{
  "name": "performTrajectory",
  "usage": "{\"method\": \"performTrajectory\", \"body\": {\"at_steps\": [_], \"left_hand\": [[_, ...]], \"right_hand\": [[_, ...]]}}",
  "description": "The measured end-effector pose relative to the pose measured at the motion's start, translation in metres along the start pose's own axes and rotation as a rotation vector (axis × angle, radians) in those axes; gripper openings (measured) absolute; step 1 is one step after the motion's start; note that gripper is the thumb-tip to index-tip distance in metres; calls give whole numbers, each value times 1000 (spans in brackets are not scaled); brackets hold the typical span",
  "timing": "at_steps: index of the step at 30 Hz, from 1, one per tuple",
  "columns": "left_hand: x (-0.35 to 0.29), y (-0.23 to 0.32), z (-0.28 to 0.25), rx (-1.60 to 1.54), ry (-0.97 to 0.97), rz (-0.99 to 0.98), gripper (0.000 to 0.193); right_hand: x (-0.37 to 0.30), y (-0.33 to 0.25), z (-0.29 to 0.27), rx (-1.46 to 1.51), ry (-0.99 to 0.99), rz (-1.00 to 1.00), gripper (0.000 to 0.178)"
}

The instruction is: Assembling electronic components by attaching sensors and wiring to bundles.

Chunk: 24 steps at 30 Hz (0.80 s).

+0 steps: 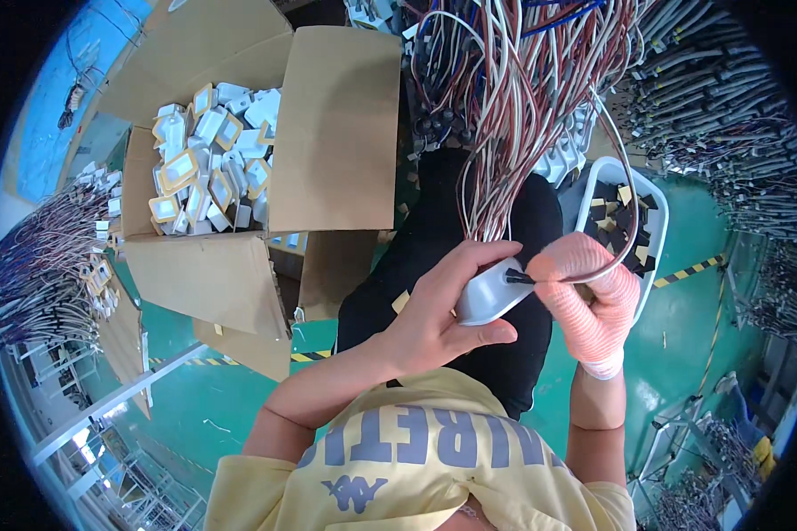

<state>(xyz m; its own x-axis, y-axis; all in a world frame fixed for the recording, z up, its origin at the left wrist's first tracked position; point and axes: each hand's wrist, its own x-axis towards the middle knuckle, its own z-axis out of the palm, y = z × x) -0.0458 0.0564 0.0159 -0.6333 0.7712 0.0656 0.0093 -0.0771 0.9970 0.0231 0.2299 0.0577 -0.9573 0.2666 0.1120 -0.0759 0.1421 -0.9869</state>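
A white plastic housing (491,294) is gripped in my bare left hand (443,305), thumb along its near side and fingers over the far side. In an orange-striped knit glove, my right hand (589,296) pinches a cable (607,265) close to its dark end. That dark end (517,276) meets the housing's right side; how deep it sits I cannot make out. From my right hand the cable curves up toward a thick bundle of white and reddish-brown wires (522,115) lying across my lap.
An open cardboard box (332,133) at left holds many white housings with yellowish rims (208,159). A white bin (651,257) of black and tan pieces stands at right. Dark cables (708,88) are heaped at far right, more wires (44,257) at far left. The floor (695,341) is green.
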Motion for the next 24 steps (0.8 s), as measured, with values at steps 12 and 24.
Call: {"method": "performTrajectory", "body": {"at_steps": [12,24], "left_hand": [[2,4,-7,276,-62,271,61],[1,17,-8,156,-159,24,54]], "right_hand": [[12,2,-16,-136,-176,-264,11],[18,3,-12,-288,-187,-300,16]]}}
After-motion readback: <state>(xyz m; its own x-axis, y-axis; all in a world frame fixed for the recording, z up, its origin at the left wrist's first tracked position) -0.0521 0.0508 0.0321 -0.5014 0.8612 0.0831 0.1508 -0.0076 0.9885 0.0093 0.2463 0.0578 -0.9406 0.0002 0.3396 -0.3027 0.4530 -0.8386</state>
